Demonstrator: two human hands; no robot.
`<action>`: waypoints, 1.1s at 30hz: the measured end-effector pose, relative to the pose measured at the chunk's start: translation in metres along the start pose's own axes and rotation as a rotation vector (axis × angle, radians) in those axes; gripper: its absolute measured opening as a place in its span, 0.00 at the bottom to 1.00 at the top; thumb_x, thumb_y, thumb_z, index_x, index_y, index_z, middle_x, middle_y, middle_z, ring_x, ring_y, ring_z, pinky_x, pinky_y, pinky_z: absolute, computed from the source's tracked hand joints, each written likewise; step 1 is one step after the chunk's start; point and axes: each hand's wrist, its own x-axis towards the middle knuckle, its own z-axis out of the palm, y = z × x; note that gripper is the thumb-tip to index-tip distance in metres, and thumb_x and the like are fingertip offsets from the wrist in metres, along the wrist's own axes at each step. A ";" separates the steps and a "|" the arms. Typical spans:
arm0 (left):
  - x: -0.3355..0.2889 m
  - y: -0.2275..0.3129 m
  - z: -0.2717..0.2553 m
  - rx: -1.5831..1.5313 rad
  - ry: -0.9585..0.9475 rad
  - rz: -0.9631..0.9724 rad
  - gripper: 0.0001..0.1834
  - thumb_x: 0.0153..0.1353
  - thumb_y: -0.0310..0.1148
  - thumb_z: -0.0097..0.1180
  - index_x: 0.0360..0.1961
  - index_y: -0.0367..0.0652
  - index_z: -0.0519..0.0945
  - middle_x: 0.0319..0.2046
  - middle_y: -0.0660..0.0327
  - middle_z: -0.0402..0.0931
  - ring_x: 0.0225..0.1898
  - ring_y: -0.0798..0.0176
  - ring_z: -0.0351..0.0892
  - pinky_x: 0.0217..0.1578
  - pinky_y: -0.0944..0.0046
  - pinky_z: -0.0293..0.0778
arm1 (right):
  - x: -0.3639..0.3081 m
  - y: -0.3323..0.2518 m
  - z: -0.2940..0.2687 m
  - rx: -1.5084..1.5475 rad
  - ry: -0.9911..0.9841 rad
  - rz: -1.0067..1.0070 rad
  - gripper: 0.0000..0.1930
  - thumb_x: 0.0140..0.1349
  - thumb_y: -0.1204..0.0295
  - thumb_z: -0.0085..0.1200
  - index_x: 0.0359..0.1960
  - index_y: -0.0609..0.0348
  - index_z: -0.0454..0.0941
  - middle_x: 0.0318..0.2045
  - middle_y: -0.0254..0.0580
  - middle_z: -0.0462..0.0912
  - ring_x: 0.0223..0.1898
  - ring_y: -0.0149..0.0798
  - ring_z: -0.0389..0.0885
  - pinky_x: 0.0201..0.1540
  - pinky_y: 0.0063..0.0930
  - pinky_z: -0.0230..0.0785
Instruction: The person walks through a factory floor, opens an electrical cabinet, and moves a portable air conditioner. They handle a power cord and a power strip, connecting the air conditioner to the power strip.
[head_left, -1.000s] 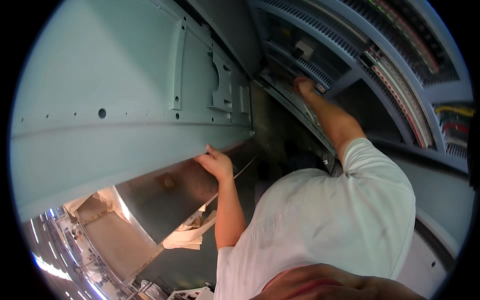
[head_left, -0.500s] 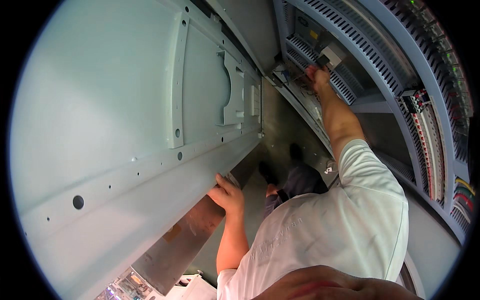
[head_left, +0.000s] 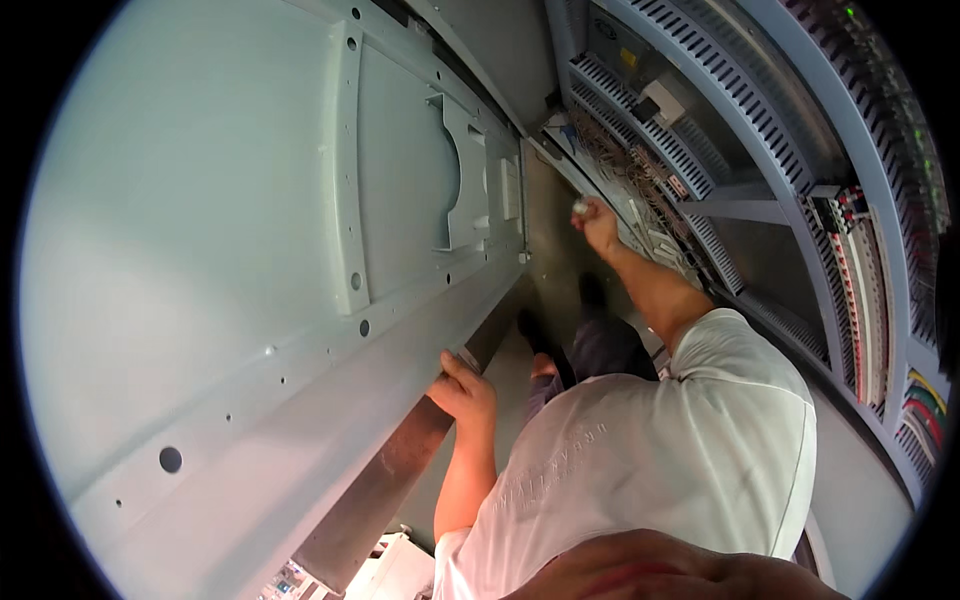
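Note:
My left hand [head_left: 467, 390] is closed round the edge of a large pale grey-green cabinet door [head_left: 230, 230], which swings out on my left. The thumb lies along the edge and the other fingers are hidden. Out in front of the electrical cabinet [head_left: 745, 211], my right hand [head_left: 601, 228] pinches a small pale object [head_left: 580, 207]. Its kind is too small to make out. This hand is in the gap between the door and the cabinet, touching neither. A bracket-like holder [head_left: 470, 180] with a curved cutout is fixed to the door's inner face.
Slotted wiring ducts [head_left: 725, 85] and rows of terminal blocks [head_left: 858, 290] line the cabinet on the right. A white box-shaped part [head_left: 666, 98] sits inside it, with loose brown wires [head_left: 610, 140] near the bottom. My feet stand on the grey floor [head_left: 548, 235] between door and cabinet.
My right hand has come out of the cabinet, toward me and left, with a small pale object in its fingers. The left hand still holds the door edge.

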 end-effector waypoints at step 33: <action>-0.018 -0.002 -0.007 -0.736 -0.677 0.330 0.44 0.60 0.15 0.57 0.76 0.42 0.55 0.72 0.54 0.56 0.72 0.54 0.62 0.54 0.61 0.75 | -0.405 0.117 -0.141 -1.339 -0.071 0.274 0.24 0.53 0.61 0.67 0.52 0.57 0.84 0.46 0.51 0.88 0.51 0.51 0.85 0.56 0.39 0.77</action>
